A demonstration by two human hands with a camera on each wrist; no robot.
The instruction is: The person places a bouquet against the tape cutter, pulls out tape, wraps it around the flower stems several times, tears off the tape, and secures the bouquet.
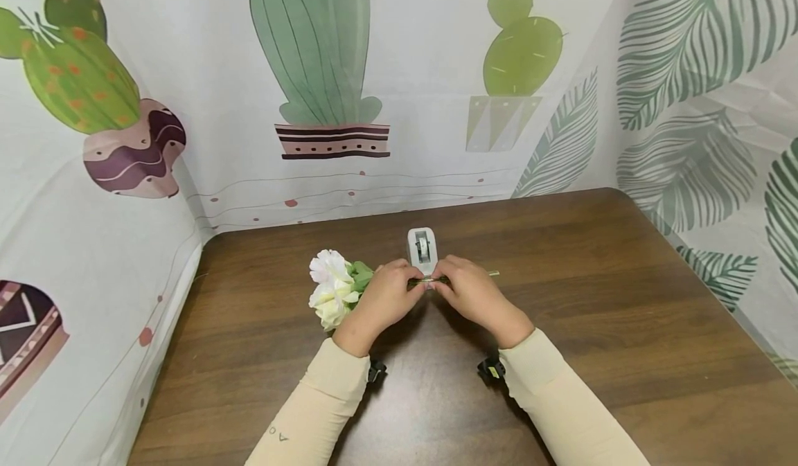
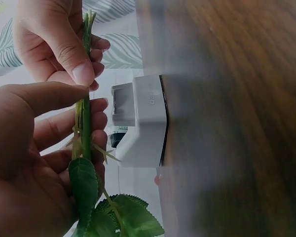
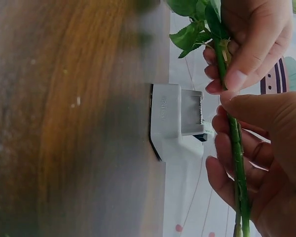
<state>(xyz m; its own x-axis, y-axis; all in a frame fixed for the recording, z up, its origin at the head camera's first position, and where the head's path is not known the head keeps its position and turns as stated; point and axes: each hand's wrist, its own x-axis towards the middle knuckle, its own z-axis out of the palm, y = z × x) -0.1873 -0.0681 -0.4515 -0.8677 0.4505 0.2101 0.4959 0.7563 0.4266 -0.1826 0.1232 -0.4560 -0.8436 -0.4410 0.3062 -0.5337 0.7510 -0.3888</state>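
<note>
A bunch of pale artificial flowers (image 1: 333,287) lies level across both hands, blooms at the left and green stems (image 3: 238,168) running right. My left hand (image 1: 393,287) pinches the stems between thumb and fingers, just past the green leaves (image 2: 84,185). Close beside it, my right hand (image 1: 469,287) pinches the same stems, the two thumbs nearly meeting. The stem ends stick out beyond the right hand. Just past the fingers stands a white tape dispenser (image 1: 422,244) with a roll in it; its toothed edge shows in the right wrist view.
The brown wooden table (image 1: 623,300) spreads around the hands. White cloth (image 1: 430,106) printed with cacti and leaves hangs behind its far edge and along the sides. A small black device (image 1: 491,370) sits at the right wrist.
</note>
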